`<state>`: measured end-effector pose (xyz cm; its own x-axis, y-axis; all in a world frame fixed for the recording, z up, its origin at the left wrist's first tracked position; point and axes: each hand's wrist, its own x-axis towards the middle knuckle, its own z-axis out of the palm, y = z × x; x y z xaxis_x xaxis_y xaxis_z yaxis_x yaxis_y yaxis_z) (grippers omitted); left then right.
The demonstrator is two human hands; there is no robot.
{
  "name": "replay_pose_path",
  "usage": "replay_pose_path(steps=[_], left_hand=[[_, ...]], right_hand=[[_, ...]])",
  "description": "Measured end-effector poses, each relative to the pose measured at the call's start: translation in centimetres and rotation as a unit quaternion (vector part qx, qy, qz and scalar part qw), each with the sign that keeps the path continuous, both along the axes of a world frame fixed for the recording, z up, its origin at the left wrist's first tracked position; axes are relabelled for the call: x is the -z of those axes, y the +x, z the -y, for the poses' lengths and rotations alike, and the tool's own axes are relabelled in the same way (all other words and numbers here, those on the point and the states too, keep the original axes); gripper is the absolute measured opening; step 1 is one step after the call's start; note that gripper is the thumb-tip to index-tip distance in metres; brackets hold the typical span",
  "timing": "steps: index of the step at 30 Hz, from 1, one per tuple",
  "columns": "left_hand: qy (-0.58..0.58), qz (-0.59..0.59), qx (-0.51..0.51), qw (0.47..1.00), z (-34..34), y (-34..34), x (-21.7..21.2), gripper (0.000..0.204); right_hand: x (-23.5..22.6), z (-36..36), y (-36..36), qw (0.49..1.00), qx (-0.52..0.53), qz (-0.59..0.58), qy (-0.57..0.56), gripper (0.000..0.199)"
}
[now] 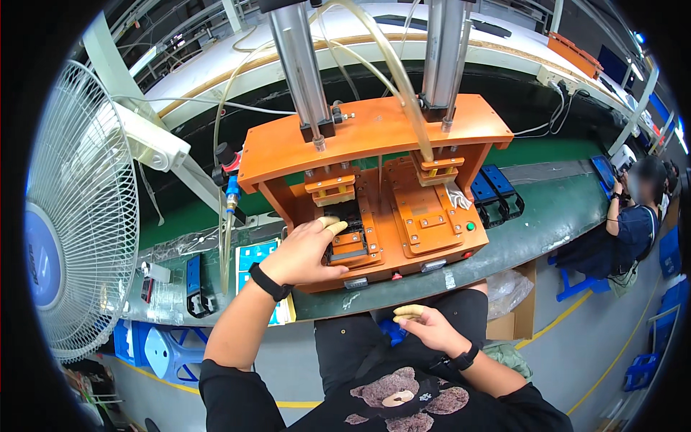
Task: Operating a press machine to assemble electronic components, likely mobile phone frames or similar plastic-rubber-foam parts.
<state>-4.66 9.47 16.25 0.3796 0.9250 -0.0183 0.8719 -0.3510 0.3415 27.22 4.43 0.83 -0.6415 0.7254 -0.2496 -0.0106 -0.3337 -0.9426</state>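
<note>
The left hand (pixel 306 252), fingers curled loosely, touches a small dark part (pixel 348 241) in the orange press (pixel 374 187); it looks light, rigid, best pinched by its edges.

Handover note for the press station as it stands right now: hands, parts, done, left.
Left hand: reaching into the left nest of the orange press fixture, fingertips on the dark part seated there; grip cannot be told.
Right hand: off the fixture, held over the lap, fingers loosely curled, nothing visible in it.
Right nest: plate looks bare.
Both press heads are raised on their cylinders.
Black trays sit on the green belt to the right of the fixture.
Done: a part is in the left nest.
Left: likely seat it fully and clear the hand before any pressing; green button untouched.
</note>
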Motion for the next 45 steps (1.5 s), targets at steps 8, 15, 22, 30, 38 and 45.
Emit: replay_pose_path(steps=[8, 15, 22, 30, 38, 45], left_hand=[[0.179, 0.137, -0.131, 0.965, 8.4, -3.1, 7.2, 0.081], [0.164, 0.057, -0.157, 0.972, 11.5, -2.2, 9.5, 0.083], [0.203, 0.105, -0.375, 0.898, 18.5, -5.9, 15.4, 0.060], [0.168, 0.057, -0.413, 0.893, 19.2, -3.8, 16.5, 0.055], [0.160, 0.147, -0.417, 0.882, 19.3, -3.8, 16.4, 0.035], [0.225, 0.207, -0.454, 0.837, 18.0, -11.9, 14.3, 0.012]], right_hand=[[0.9, 0.6, -0.8, 1.000, -0.017, 0.012, -0.011, 0.031], [1.0, -0.5, -4.8, 0.995, -0.093, 0.032, -0.023, 0.027], [3.0, 0.8, -10.7, 0.979, -0.203, 0.016, -0.031, 0.028], [4.0, 0.7, -18.7, 0.966, -0.253, 0.024, -0.041, 0.028], [3.3, 0.4, -22.7, 0.968, -0.231, 0.091, -0.031, 0.028], [4.0, 0.1, -23.6, 0.976, -0.184, 0.104, -0.044, 0.024]])
